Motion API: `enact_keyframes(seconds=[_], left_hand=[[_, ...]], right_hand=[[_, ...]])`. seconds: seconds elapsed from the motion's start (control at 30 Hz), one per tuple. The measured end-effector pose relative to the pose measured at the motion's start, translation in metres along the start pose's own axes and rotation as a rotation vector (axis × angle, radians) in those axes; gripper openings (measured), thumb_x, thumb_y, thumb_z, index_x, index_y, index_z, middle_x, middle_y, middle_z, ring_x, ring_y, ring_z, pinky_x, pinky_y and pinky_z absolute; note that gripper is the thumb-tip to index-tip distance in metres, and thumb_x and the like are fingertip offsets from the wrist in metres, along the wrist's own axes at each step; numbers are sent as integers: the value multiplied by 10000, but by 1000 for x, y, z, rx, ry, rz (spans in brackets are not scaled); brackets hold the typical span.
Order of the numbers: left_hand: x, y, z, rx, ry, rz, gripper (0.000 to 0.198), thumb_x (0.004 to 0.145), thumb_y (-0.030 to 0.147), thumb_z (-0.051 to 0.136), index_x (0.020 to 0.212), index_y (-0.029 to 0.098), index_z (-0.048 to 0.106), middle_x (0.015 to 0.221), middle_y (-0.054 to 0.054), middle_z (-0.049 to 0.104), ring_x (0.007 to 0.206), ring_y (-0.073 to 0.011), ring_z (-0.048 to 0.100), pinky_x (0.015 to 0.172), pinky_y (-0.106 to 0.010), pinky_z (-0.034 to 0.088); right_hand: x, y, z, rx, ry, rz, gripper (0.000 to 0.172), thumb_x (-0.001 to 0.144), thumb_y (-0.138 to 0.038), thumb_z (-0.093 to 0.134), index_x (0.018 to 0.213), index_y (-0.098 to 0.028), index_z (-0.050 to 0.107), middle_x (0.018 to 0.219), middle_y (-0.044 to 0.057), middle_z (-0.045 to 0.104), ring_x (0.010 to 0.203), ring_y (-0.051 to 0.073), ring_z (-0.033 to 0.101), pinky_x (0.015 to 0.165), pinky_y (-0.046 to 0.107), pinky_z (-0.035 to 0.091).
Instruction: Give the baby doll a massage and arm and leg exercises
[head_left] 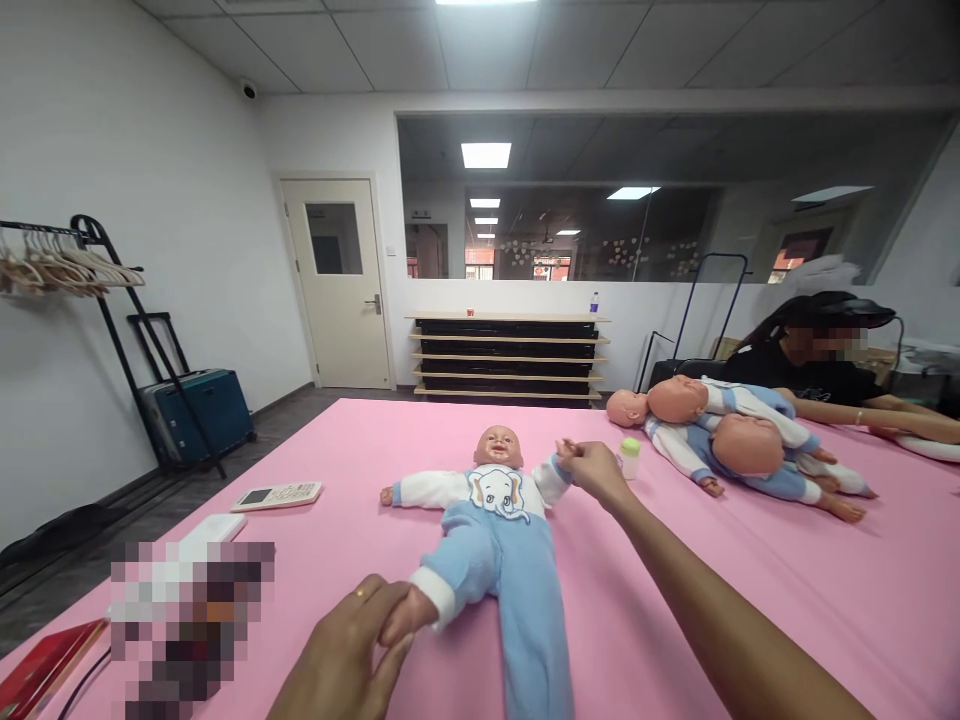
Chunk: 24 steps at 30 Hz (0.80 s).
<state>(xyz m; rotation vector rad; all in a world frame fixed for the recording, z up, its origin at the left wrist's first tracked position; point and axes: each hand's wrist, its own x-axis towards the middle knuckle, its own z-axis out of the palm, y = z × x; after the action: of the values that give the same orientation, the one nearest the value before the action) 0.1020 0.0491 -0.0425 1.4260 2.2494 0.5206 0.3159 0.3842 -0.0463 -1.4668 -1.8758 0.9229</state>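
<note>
A baby doll (499, 500) in a blue and white suit with an elephant on the chest lies face up on the pink table (630, 600). My left hand (352, 645) is closed around the doll's bare foot at the lower left, and that leg is bent outward. My right hand (596, 470) pinches the doll's small hand on the right side. The doll's other arm stretches out to the left, touched by neither hand. Just beyond my right hand stands a small bottle with a green cap (629, 459).
Several dolls (750, 445) lie piled at the right, near a person in black (810, 350) wearing a headset. On the left are a white remote (277, 496), a white object (214, 535), a red item (49, 665) and a blurred patch.
</note>
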Motion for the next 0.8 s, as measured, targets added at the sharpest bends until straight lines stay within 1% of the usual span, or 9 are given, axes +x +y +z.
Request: enact_keyframes(seconds=[0.1, 0.13, 0.2, 0.3, 0.4, 0.5, 0.6, 0.73, 0.8], left_hand=[[6, 34, 6, -27, -33, 56, 386, 850, 421, 258, 1088, 266, 518, 1121, -9, 451, 975, -19, 369, 918, -183, 282], [9, 43, 12, -45, -34, 76, 367, 847, 384, 256, 1054, 241, 523, 1116, -12, 452, 965, -25, 354, 908, -198, 266], [17, 55, 28, -75, -55, 131, 352, 843, 346, 243, 988, 185, 520, 1114, -23, 450, 947, -32, 333, 882, -214, 242], [29, 66, 56, -75, -107, 177, 387, 841, 304, 191, 1000, 162, 514, 1133, -44, 438, 910, -29, 317, 863, -225, 232], [34, 71, 73, -49, -155, 155, 445, 849, 283, 144, 1071, 173, 513, 1169, -58, 421, 938, -38, 323, 889, -237, 242], [33, 69, 77, -50, -155, 155, 440, 847, 273, 143, 1069, 174, 511, 1165, -57, 421, 931, -35, 322, 880, -229, 242], [28, 60, 70, -63, -120, 172, 407, 840, 301, 191, 1048, 174, 516, 1149, -59, 426, 925, -32, 334, 877, -211, 254], [14, 40, 44, -48, -74, 166, 415, 833, 359, 235, 1067, 209, 543, 1139, -57, 438, 957, -30, 369, 889, -172, 285], [3, 26, 27, 14, -74, 121, 433, 834, 437, 261, 1080, 243, 560, 1120, -48, 454, 939, -14, 395, 870, -141, 309]], right_hand=[[-17, -35, 23, -265, -63, -158, 456, 888, -500, 465, 937, -63, 587, 916, 78, 562, 934, 86, 528, 926, 289, 475], [-24, -44, 32, -350, -94, -192, 456, 885, -500, 469, 928, -61, 587, 895, 78, 559, 917, 87, 528, 922, 304, 476], [-38, -57, 52, -502, -151, -247, 413, 867, -454, 519, 955, -57, 589, 929, 86, 563, 944, 98, 532, 943, 327, 473], [-54, -65, 77, -669, -240, -281, 339, 854, -365, 555, 991, -58, 594, 968, 90, 569, 1001, 115, 536, 985, 362, 463], [-61, -64, 88, -748, -286, -285, 326, 860, -344, 548, 1002, -54, 596, 1001, 96, 570, 1046, 125, 533, 1011, 377, 453], [-59, -61, 88, -752, -281, -282, 340, 862, -352, 545, 1011, -50, 593, 1013, 102, 567, 1057, 128, 530, 1017, 375, 448], [-52, -57, 78, -693, -247, -262, 353, 859, -376, 547, 999, -55, 592, 992, 97, 567, 1023, 119, 532, 993, 359, 458], [-31, -47, 52, -507, -153, -180, 420, 867, -464, 515, 962, -62, 585, 915, 82, 558, 933, 95, 529, 931, 319, 474], [-17, -37, 34, -367, -96, -115, 474, 882, -514, 467, 947, -59, 581, 890, 81, 552, 915, 91, 525, 923, 313, 472]])
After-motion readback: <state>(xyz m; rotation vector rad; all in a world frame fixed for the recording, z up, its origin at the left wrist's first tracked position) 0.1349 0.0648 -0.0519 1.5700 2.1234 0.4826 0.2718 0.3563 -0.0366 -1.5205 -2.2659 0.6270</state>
